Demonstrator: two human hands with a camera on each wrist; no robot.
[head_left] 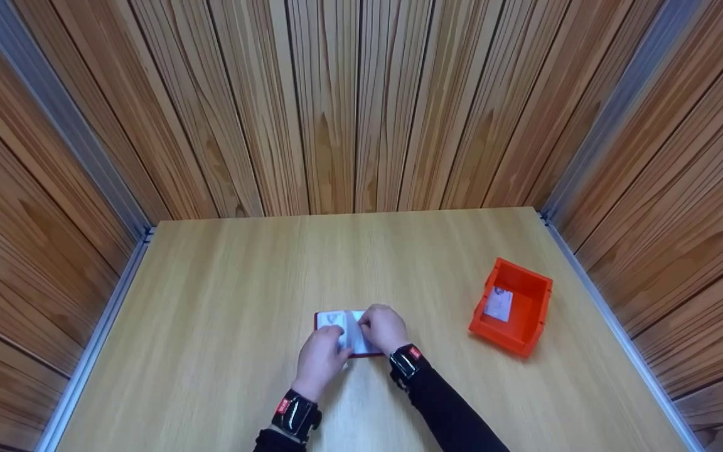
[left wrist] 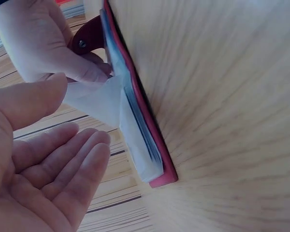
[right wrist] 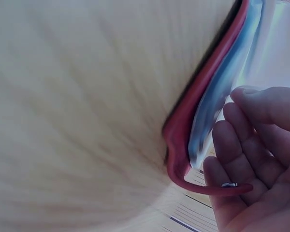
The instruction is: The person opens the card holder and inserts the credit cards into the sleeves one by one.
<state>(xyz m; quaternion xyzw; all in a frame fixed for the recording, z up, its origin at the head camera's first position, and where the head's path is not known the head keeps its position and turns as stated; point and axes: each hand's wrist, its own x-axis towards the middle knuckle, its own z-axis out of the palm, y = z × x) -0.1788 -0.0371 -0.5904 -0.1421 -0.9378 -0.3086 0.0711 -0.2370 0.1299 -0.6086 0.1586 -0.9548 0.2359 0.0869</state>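
Note:
A red card holder (left wrist: 163, 176) with clear plastic sleeves (left wrist: 137, 152) lies opened out on the table, in the middle of the head view. My right hand (head_left: 386, 328) is at its right half, pinching a raised sleeve between thumb and fingertips. Beside those fingers, the holder's red strap (right wrist: 203, 189) with a metal snap sticks out. My left hand (head_left: 322, 355) is at the left half. In the left wrist view its thumb and fingers are apart and loosely bent, with the raised sleeve close by the thumb; whether they touch cannot be told.
An orange-red bin (head_left: 534, 298) stands on the table to the right, with a pale printed card (head_left: 498, 304) inside. Wood-panelled walls (head_left: 336, 107) with metal corner rails (head_left: 606, 370) enclose the table (head_left: 223, 282) at the back and both sides.

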